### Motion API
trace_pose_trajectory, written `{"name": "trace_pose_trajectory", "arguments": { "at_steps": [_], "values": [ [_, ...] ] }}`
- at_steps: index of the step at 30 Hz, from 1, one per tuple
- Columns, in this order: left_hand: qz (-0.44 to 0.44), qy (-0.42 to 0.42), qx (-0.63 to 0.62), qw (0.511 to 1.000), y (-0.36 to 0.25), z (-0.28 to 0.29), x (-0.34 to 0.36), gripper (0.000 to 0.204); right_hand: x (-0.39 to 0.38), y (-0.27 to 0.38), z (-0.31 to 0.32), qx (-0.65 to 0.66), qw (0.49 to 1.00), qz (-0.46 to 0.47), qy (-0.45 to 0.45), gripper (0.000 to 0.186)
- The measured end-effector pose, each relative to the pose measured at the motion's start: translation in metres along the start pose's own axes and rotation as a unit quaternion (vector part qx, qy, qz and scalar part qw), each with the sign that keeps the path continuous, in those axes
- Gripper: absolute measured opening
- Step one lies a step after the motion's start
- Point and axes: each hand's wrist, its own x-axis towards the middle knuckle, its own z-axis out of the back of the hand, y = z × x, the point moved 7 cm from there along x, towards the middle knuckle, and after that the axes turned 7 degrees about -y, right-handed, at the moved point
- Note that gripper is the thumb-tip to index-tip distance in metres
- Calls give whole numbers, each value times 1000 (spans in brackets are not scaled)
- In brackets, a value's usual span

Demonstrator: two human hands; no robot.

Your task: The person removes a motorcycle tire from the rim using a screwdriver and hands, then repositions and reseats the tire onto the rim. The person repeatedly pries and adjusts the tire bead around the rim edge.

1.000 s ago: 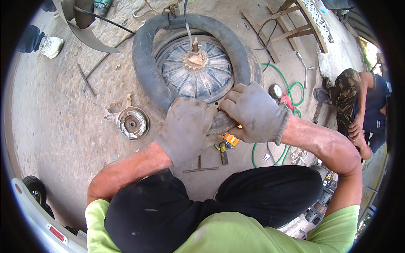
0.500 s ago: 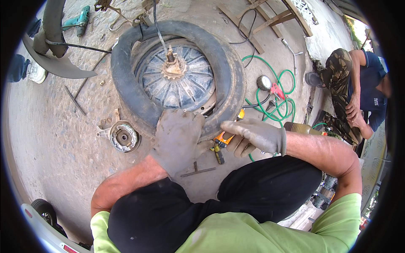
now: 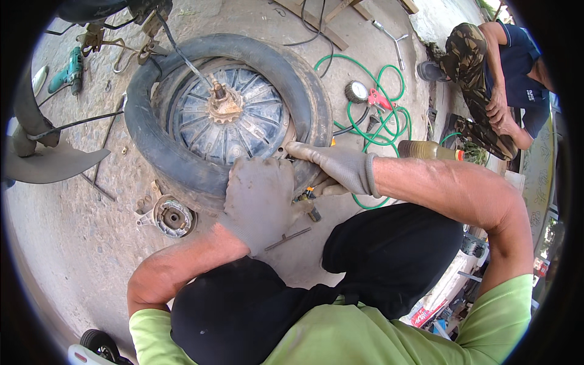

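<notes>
My gloved left hand (image 3: 258, 204) grips the near part of a black inner tube (image 3: 152, 146), its fingers curled over and largely hidden. To its right, my gloved right hand (image 3: 344, 170) holds the edge of a dusty tyre (image 3: 319, 115), with one digit reaching over the top toward the rim. The tube lies over the tyre, around a dark spoked-pattern metal hub (image 3: 194, 131) with a rusty axle (image 3: 219, 91) sticking up. A brake plate (image 3: 173, 216) lies on the ground left of my left hand, and a T-shaped bar (image 3: 286, 239) is just below.
A pressure gauge (image 3: 357, 91), green hose (image 3: 398, 131), bottle (image 3: 426, 150) and lug wrench (image 3: 399, 52) are at right, near a crouching person (image 3: 517, 67) in camouflage trousers. A teal drill (image 3: 74, 70) and curved mudguard (image 3: 55, 164) are at left; wooden pieces (image 3: 331, 33) at top.
My right hand first came off the near section, then moved up onto the tyre's right edge. My left hand shifted slightly on the tube. The view has shifted, revealing more at upper left.
</notes>
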Motion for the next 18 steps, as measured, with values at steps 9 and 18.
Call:
{"name": "trace_pose_trajectory", "arguments": {
  "at_steps": [9, 18],
  "values": [
    [-15, 362, -79, 929, 25, 13, 44, 66, 0, -6, 13, 8, 995, 46, -83, 83],
    [74, 258, -48, 962, 4, 14, 2, 75, 3, -21, -14, 59, 989, 57, -120, 107]
  ]
}}
